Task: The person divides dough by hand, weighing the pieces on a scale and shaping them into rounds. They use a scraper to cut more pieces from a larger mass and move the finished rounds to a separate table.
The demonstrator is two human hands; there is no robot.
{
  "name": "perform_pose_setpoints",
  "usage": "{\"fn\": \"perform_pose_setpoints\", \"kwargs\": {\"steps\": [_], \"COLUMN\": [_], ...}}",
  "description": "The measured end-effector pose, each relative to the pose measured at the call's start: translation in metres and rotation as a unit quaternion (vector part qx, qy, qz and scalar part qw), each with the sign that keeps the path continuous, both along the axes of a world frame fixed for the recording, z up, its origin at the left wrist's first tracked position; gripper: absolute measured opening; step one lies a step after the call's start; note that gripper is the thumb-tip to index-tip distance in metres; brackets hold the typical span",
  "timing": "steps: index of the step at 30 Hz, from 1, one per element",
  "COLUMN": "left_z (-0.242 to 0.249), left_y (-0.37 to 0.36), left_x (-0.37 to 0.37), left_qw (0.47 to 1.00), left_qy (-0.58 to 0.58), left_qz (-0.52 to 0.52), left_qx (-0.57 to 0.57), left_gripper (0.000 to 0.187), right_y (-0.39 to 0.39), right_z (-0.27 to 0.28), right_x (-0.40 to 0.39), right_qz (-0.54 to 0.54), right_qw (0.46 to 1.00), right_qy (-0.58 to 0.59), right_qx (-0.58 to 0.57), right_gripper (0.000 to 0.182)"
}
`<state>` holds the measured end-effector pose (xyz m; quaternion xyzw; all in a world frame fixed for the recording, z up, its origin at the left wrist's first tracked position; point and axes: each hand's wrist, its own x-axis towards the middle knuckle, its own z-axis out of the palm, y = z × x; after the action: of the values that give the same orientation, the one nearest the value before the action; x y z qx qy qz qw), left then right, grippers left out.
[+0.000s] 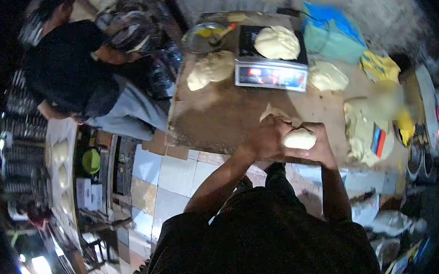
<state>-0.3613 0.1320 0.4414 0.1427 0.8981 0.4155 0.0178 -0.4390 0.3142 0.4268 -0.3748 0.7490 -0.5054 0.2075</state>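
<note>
We counted one scale (270, 58) far on the table (218, 117), carrying one dough lump (276, 42). Two more lumps lay loose: one left (210, 69), one right (328, 76). One small dough ball (300, 138) sat near us. One metal bowl (204, 36) stood far left.

A small bakery or dough-preparation kitchen is shown. On the wooden counter (218, 117), a digital scale (272, 73) at 12 o'clock is loaded with a dough portion (277, 43). Shaped dough balls (60, 157) are laid on a tray at 9 o'clock.
</note>
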Motion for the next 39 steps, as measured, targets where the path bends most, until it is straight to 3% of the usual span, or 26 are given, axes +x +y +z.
{"fn": "perform_pose_setpoints", "kwargs": {"steps": [2,3,4,6,8,9,11,12,13,14,15,16,18,20,21,22,24,26,27,28,29,32,34,35,37,39], "left_z": [-0.028,-0.055,-0.109,-0.161,-0.165,-0.166,-0.239,-0.3,-0.212,-0.242,-0.272,-0.249,-0.176,-0.171,-0.162,-0.186,-0.184,-0.208,-0.152,-0.184,-0.224,-0.236,-0.204,-0.17,-0.113,-0.051], "left_y": [0.002,0.006,0.016,0.046,0.058,0.052,0.011,-0.006,-0.061,-0.041,-0.024,-0.022,-0.017,-0.001,0.024,0.045,0.07,0.067,0.063,0.047,0.029,0.027,0.033,0.043,0.038,0.02], "left_x": [0.006,0.006,0.006,0.022,0.038,0.035,0.025,0.003,-0.085,-0.109,-0.118,-0.136,-0.19,-0.205,-0.203,-0.205,-0.196,-0.195,-0.19,-0.157,-0.119,-0.008,0.032,0.037,-0.013,-0.045], "left_qw": [0.997,0.989,0.999,0.995,0.971,0.937,0.985,0.974,0.879,0.992,0.952,0.952,0.945,0.992,0.999,0.967,0.974,0.971,0.964,0.972,0.977,0.939,0.961,0.962,0.968,0.972], "left_qy": [0.069,0.143,0.028,-0.082,-0.212,-0.325,-0.103,-0.146,-0.24,-0.099,0.059,0.058,0.005,0.016,-0.007,0.138,0.046,-0.225,-0.258,-0.227,-0.194,-0.32,-0.272,-0.27,-0.251,-0.232], "left_qz": [-0.012,-0.006,-0.022,-0.046,-0.069,-0.055,0.06,0.149,-0.257,-0.009,0.233,0.227,0.138,0.034,0.028,-0.078,-0.044,-0.035,-0.012,-0.047,-0.083,0.049,-0.039,-0.033,0.0,0.022], "left_qx": [0.02,0.035,0.021,0.039,0.086,0.117,0.127,0.09,0.321,0.073,-0.192,-0.198,-0.297,-0.124,-0.017,-0.198,-0.219,-0.067,-0.067,-0.042,-0.02,0.117,0.029,0.036,0.02,-0.003], "left_gripper": [0.057,0.056,0.056,0.057,0.06,0.064,0.069,0.065,0.061,0.049,0.039,0.039,0.033,0.041,0.054,0.076,0.086,0.092,0.084,0.082,0.08,0.057,0.046,0.046,0.049,0.055], "right_y": [0.009,0.031,0.035,0.054,0.099,0.101,0.085,0.073,0.059,0.048,0.046,0.05,0.059,0.067,0.07,0.072,0.052,0.048,0.048,0.047,0.064,0.039,0.042,0.041,0.006,0.023], "right_z": [0.002,-0.081,-0.101,-0.141,-0.257,-0.24,-0.176,-0.18,-0.186,-0.192,-0.198,-0.22,-0.28,-0.245,-0.235,-0.229,-0.209,-0.223,-0.259,-0.3,-0.354,-0.13,-0.191,-0.165,-0.174,-0.095], "right_x": [0.009,0.0,0.017,0.043,0.065,0.051,-0.01,-0.035,-0.063,-0.088,-0.1,-0.104,-0.104,-0.05,-0.017,0.0,-0.034,-0.058,-0.061,-0.054,-0.028,-0.006,0.04,0.034,0.002,-0.02], "right_qz": [0.045,0.013,-0.041,0.018,0.105,0.089,0.12,0.117,-0.021,-0.16,-0.297,-0.301,-0.427,-0.454,-0.392,-0.318,-0.315,-0.304,-0.201,-0.093,-0.086,-0.049,0.043,0.051,0.267,0.005], "right_qw": [0.988,0.975,0.961,0.961,0.95,0.952,0.971,0.972,0.983,0.974,0.945,0.944,0.832,0.726,0.823,0.901,0.902,0.907,0.916,0.91,0.785,0.835,0.964,0.94,0.889,0.984], "right_qy": [0.145,0.218,0.269,0.096,0.052,0.038,0.001,-0.009,-0.024,-0.037,-0.052,-0.057,-0.339,-0.432,-0.329,-0.218,-0.227,-0.238,-0.321,-0.395,-0.533,-0.531,-0.24,-0.334,-0.166,-0.17], "right_qx": [-0.032,0.048,0.043,0.259,0.289,0.289,0.205,0.202,0.18,0.155,0.129,0.123,-0.105,-0.281,-0.245,-0.199,-0.186,-0.171,-0.13,-0.087,-0.303,-0.133,-0.111,-0.054,-0.333,0.058], "right_gripper": [0.033,0.043,0.05,0.059,0.06,0.06,0.055,0.055,0.055,0.056,0.056,0.056,0.064,0.071,0.076,0.082,0.081,0.08,0.068,0.059,0.059,0.05,0.051,0.047,0.029,0.034]}}
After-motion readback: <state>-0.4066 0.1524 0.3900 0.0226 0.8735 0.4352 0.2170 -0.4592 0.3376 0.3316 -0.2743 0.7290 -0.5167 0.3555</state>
